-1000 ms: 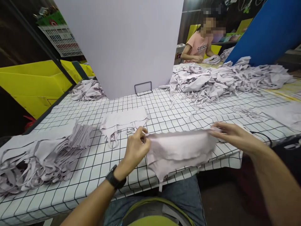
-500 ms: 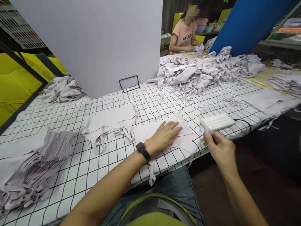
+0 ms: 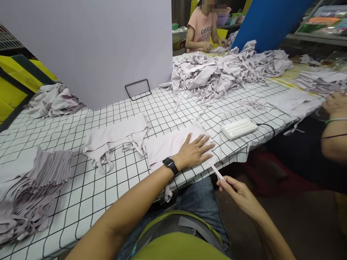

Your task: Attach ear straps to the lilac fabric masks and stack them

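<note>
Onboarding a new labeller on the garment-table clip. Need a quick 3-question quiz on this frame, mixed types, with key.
1. True or false: the left hand lies flat on the pale lilac garment spread on the checked tablecloth.
2. What does the right hand pinch?
A. the white ridged tray
B. a thin strap of the garment
C. the black wire stand
3. Fill in: the white ridged tray lies to the ___ of the left hand.

Key
1. True; palm down, fingers spread.
2. B: the thin strap runs from the garment's edge to the fingertips, off the table edge.
3. Right, with a black cable at its far end.
</note>
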Action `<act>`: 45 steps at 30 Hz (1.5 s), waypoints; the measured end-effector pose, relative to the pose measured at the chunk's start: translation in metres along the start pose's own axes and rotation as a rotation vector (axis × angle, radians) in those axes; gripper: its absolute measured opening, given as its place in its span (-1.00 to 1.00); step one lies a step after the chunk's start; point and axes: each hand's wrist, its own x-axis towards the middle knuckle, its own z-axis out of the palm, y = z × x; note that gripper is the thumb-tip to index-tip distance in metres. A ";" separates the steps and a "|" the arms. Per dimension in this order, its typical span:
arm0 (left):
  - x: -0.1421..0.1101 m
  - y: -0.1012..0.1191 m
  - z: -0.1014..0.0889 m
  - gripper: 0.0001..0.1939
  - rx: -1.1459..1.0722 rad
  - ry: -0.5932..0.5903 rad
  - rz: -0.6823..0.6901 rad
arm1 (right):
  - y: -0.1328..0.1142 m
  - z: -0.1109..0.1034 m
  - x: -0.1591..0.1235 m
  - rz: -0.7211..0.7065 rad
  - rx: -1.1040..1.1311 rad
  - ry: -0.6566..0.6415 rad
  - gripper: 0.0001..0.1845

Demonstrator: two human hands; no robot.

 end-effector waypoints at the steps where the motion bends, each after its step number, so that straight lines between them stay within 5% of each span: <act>1: 0.000 0.000 0.000 -0.43 0.001 0.002 -0.002 | 0.002 -0.004 -0.013 0.025 -0.014 0.003 -0.41; 8: 0.002 0.000 -0.002 -0.44 0.006 -0.026 -0.020 | 0.013 -0.020 -0.083 0.210 0.033 0.059 -0.47; 12: 0.002 0.001 -0.003 -0.44 0.008 -0.021 -0.028 | 0.009 -0.024 -0.101 0.277 0.192 0.156 -0.38; 18: 0.003 0.002 -0.006 -0.45 -0.018 -0.043 -0.026 | -0.005 -0.040 -0.116 0.213 0.392 0.269 -0.60; 22: -0.003 0.004 -0.016 -0.47 -0.198 0.037 -0.054 | -0.019 -0.041 -0.096 0.152 0.570 0.271 -0.58; 27: -0.035 0.010 -0.031 -0.66 -0.405 0.286 -0.078 | -0.036 -0.029 -0.052 0.137 0.347 0.219 -0.55; 32: -0.072 0.002 -0.027 -0.75 -0.346 0.465 -0.165 | -0.055 -0.018 -0.014 -0.014 0.085 0.155 -0.56; 36: -0.080 -0.006 -0.021 -0.76 -0.306 0.448 -0.222 | -0.066 -0.009 0.008 -0.094 0.044 0.106 -0.59; 45: -0.035 -0.005 -0.023 -0.87 -0.095 0.237 -0.251 | -0.070 0.011 0.040 0.204 0.390 0.164 -0.51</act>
